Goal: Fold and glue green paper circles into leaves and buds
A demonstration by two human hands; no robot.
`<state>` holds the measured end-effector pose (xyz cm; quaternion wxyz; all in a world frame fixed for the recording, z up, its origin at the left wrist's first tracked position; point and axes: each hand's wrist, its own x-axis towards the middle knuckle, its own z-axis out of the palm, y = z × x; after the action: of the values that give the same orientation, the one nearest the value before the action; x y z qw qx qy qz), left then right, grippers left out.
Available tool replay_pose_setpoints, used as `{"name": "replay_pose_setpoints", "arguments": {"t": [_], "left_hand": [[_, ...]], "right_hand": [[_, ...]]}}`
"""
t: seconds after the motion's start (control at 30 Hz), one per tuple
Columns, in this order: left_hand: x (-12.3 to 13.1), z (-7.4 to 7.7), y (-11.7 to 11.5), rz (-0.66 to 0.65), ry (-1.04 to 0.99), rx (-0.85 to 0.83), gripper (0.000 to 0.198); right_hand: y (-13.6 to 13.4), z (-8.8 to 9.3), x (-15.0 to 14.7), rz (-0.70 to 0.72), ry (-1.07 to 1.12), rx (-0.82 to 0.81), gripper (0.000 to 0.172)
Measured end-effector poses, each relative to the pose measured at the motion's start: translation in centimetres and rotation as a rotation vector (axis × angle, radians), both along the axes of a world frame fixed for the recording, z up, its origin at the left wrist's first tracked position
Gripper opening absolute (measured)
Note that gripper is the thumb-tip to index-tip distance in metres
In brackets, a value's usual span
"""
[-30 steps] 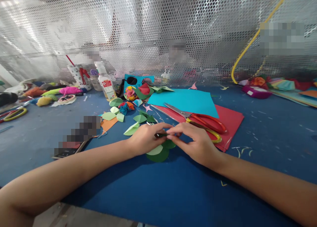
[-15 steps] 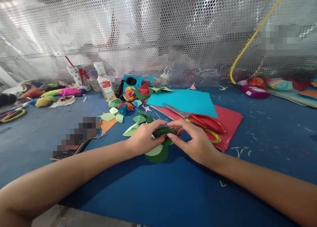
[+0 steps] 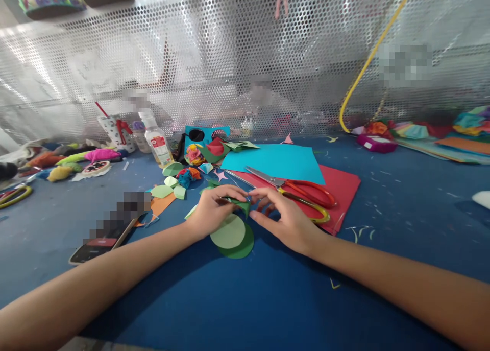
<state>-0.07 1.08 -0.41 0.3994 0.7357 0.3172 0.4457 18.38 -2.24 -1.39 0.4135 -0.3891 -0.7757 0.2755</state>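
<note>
Left hand (image 3: pixel 210 212): fingers pinched on a folded dark green paper piece (image 3: pixel 242 205), just above the blue table (image 3: pixel 245 300).
Right hand (image 3: pixel 286 219): fingertips closed on the same piece.
Below: light green circle (image 3: pixel 228 231) on a dark green circle (image 3: pixel 243 246).
Risk: a loose pinch likely lets the fold spring open; the scissors (image 3: pixel 302 191) lie near the right hand.

Two bare forearms, uncovered from the bottom corners of the view up to the wrists. No sleeves, cuffs or gloves showing. Left hand (image 3: pixel 210 213) bare: no ring, no wristband, no watch. Right hand (image 3: pixel 288 219) likewise bare, wrist unadorned. Fingers (image 3: pixel 268 193) slender, nails short and plain, no polish to be made out. Nothing taped, strapped or marked on either arm. Upper arms and the rest of the body out of view, so clothing not to be told.
</note>
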Motion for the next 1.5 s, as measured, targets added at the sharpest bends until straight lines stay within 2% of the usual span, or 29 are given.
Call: {"name": "replay_pose_setpoints", "arguments": {"t": [0.07, 0.2, 0.37, 0.5, 0.67, 0.83, 1.5], "left_hand": [[-0.1, 0.1, 0.1, 0.012, -0.014, 0.022, 0.016], [-0.1, 0.3, 0.1, -0.009, 0.053, -0.003, 0.017], [0.0, 0.6, -0.3, -0.022, 0.126, 0.036, 0.01], [0.1, 1.0, -0.7, -0.035, 0.189, 0.012, 0.022], [0.1, 0.9, -1.1, 0.072, 0.232, 0.069, 0.034], [0.3, 0.6, -1.0, 0.089, 0.235, 0.103, 0.021], [0.4, 0.7, -1.1, 0.023, 0.28, 0.152, 0.019]], "right_hand": [[0.0, 0.2, 0.0, 0.018, 0.021, -0.027, 0.031], [0.0, 0.7, 0.0, 0.05, 0.005, -0.043, 0.019], [0.0, 0.8, 0.2, 0.049, 0.004, -0.036, 0.015], [0.1, 0.8, 0.2, 0.004, 0.015, -0.042, 0.017], [0.2, 0.7, 0.3, -0.006, 0.028, -0.048, 0.016], [0.1, 0.7, 0.2, -0.009, 0.007, -0.05, 0.019], [0.1, 0.6, 0.2, -0.026, -0.044, -0.05, 0.018]]}}
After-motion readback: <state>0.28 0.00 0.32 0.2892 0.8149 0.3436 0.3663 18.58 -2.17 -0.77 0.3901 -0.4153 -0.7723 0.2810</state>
